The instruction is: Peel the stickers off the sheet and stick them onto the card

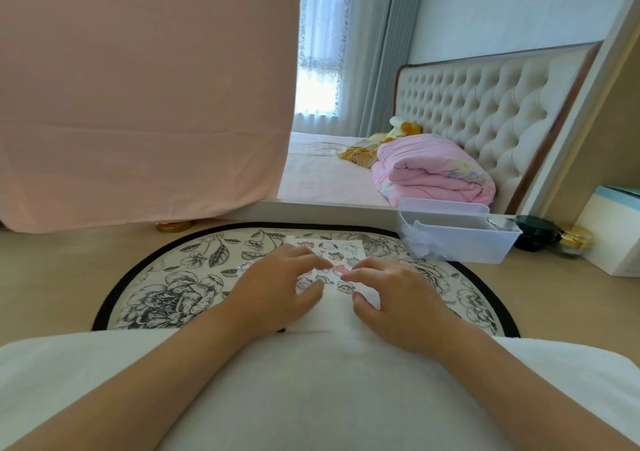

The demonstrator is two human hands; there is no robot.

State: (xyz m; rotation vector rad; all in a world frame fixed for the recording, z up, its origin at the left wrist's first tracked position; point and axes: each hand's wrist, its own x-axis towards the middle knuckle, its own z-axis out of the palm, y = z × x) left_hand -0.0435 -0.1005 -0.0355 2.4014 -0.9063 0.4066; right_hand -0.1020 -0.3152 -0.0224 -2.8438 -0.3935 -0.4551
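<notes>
fingers (310,259) of left hand (277,287), right hand (398,294), relaxed on sticker sheet (347,248)

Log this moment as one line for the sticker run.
left hand: resting on sticker sheet | right hand: index touching sheet, nothing lifted | sheet: flat on floral mat

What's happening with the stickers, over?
Left hand rests on sticker sheet. Right hand touching it too, nothing lifted yet. Nothing blocking.
</notes>
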